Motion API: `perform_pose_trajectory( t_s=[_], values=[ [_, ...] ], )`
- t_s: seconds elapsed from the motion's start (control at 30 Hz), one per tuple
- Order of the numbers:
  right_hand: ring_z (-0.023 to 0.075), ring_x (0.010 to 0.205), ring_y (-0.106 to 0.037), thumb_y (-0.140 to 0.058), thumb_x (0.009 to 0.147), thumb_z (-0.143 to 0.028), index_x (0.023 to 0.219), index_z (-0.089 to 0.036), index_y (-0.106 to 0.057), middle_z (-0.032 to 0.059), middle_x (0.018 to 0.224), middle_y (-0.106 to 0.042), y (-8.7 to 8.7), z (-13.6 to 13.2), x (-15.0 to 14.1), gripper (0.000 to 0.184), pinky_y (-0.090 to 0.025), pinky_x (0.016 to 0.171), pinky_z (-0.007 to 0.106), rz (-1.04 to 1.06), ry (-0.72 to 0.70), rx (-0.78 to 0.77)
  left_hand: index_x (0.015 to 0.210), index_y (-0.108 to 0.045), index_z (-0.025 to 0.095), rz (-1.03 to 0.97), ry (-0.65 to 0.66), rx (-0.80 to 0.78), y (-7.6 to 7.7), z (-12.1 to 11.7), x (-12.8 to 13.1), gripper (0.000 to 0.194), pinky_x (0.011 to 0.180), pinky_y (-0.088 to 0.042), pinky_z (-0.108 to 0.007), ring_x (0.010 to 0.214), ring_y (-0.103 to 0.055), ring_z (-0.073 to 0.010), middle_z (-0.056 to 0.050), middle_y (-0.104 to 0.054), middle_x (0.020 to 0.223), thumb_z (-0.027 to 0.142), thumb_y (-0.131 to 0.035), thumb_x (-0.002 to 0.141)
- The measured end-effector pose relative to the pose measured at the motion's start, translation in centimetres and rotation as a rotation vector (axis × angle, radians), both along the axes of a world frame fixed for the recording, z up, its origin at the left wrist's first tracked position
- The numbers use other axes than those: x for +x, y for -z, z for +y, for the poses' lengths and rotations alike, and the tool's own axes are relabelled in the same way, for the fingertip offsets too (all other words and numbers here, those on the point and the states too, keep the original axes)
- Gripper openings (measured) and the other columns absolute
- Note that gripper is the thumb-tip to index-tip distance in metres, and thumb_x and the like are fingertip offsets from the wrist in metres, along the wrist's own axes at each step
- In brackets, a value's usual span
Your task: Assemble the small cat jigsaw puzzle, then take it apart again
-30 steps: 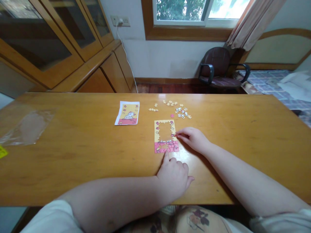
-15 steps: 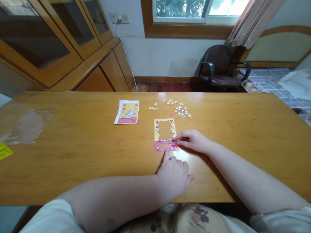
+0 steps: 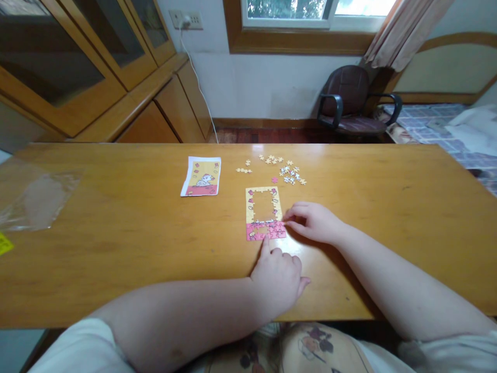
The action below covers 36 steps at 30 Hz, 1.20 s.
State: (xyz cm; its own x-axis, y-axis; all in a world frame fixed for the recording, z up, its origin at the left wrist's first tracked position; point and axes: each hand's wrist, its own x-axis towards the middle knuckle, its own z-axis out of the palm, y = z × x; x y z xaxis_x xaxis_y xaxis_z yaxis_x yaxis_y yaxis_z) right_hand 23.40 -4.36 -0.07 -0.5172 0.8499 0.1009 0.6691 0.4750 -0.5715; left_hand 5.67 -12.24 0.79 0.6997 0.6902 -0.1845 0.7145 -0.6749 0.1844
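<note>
A jigsaw puzzle (image 3: 249, 212) lies on the table in front of me, with a yellow upper border and a pink lower band. Gaps in its middle and in the pink band let the wood show through. My left hand (image 3: 277, 277) rests below it, index finger stretched to the bottom edge, thumb out and the other fingers bent; it holds nothing. At the right edge of the puzzle is my right hand (image 3: 312, 221), thumb and fingertips a little apart, with no piece visible between them. A single pink puzzle piece (image 3: 274, 180) lies just beyond the puzzle.
Loose puzzle pieces (image 3: 291, 175) are scattered behind the puzzle, with a short joined strip (image 3: 244, 170) to their left. A printed picture sheet (image 3: 202, 177) of a white animal lies farther left. A clear plastic bag (image 3: 41, 199) is at the table's left end.
My right hand has drawn back slightly to the right from the puzzle's right edge. My left index finger stays at the bottom edge. The view has tilted down a little.
</note>
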Motion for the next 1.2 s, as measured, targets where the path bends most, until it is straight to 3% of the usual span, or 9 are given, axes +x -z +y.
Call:
perform_pose_trajectory(
  t_s=[0.13, 0.33, 0.73, 1.2],
  values=[
    [0.0158, 0.076, -0.062, -0.061, 0.085, -0.034, 0.094, -0.020, -0.069, 0.0052, 0.085, -0.067, 0.1, -0.3, -0.6, 0.019, -0.049, 0.069, 0.028, -0.042, -0.026, 0.005, 0.091, -0.067, 0.015, 0.006, 0.001, -0.005, -0.1, 0.0, 0.0, 0.041, 0.102, -0.026, -0.057, 0.079, -0.061, -0.0249, -0.009, -0.069, 0.079, 0.052, -0.048, 0.088],
    [0.0169, 0.084, -0.062, -0.058, 0.088, -0.030, 0.101, -0.021, -0.069, 0.0069, 0.095, -0.066, 0.5, -0.4, -1.2, 0.019, -0.049, 0.074, 0.029, -0.062, -0.104, 0.020, 0.091, -0.067, 0.014, 0.008, -0.002, -0.003, -0.1, 0.0, 0.0, 0.042, 0.102, -0.026, -0.056, 0.078, -0.061, -0.0247, -0.010, -0.069, 0.079, 0.052, -0.048, 0.088],
    [0.0147, 0.083, -0.062, -0.052, 0.093, -0.027, 0.100, -0.024, -0.072, 0.0059, 0.094, -0.066, 1.1, -0.3, -1.1, 0.021, -0.049, 0.074, 0.027, 0.003, -0.142, 0.031, 0.091, -0.066, 0.014, -0.007, 0.005, -0.006, 0.1, 0.0, 0.0, 0.041, 0.100, -0.027, -0.058, 0.078, -0.062, -0.0254, -0.010, -0.069, 0.079, 0.052, -0.050, 0.088],
    [0.0168, 0.086, -0.063, -0.052, 0.087, -0.021, 0.098, -0.019, -0.069, 0.0068, 0.094, -0.066, 0.3, 0.0, -0.6, 0.020, -0.050, 0.077, 0.029, -0.033, -0.076, 0.054, 0.093, -0.066, 0.013, 0.001, 0.008, -0.023, -0.1, 0.0, 0.0, 0.041, 0.101, -0.025, -0.058, 0.079, -0.061, -0.0254, -0.010, -0.068, 0.080, 0.051, -0.050, 0.088]
  ],
)
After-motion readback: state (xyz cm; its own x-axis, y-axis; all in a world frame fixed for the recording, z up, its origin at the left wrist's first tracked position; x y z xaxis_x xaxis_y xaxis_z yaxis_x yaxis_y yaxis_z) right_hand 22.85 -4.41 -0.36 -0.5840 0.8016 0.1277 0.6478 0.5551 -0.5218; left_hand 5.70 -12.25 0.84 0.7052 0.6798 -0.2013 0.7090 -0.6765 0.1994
